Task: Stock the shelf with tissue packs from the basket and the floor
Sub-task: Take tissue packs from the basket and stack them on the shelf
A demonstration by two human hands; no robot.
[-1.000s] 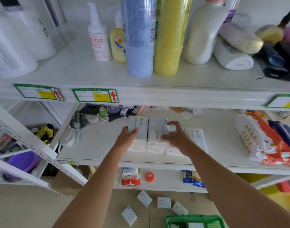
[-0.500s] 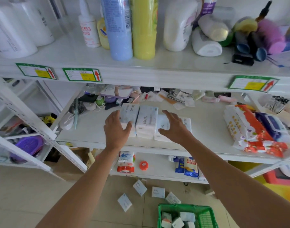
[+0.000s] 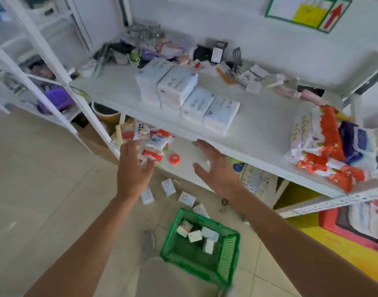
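Head view: a person stands before white metal shelving, both bare forearms reaching forward and down.
Left hand (image 3: 132, 170): empty, fingers spread and loose, hanging in front of the lower shelf, above the packs lying on the floor.
Right hand (image 3: 216, 170): also empty, palm down, fingers fanned apart, just below the front edge of the middle shelf (image 3: 263, 125).
Stocked tissue packs (image 3: 183, 95): white packs stand side by side in a tight row near the shelf's front edge, the left ones stacked higher. They touch one another, probably to save room and keep the row tidy.
Green basket (image 3: 228, 251): a plastic mesh basket sits on the floor below the hands. A few small white tissue packs (image 3: 195, 234) lie loose inside it.
Floor packs (image 3: 168, 187): several more tissue packs lie scattered on the tiled floor (image 3: 44, 189), between the basket and the shelving.
Neighbours on the shelf: red and orange wipe packets (image 3: 325, 144) are piled at the right, well apart from the tissue row. Small clutter lines the back.
Lower shelf: an orange tape roll (image 3: 174, 159) and a puzzle cube (image 3: 142, 128).
Likely step: with both hands free and low, the person seems to be going down for another load from the basket or floor.
Progress: part done, since packs remain in both places.
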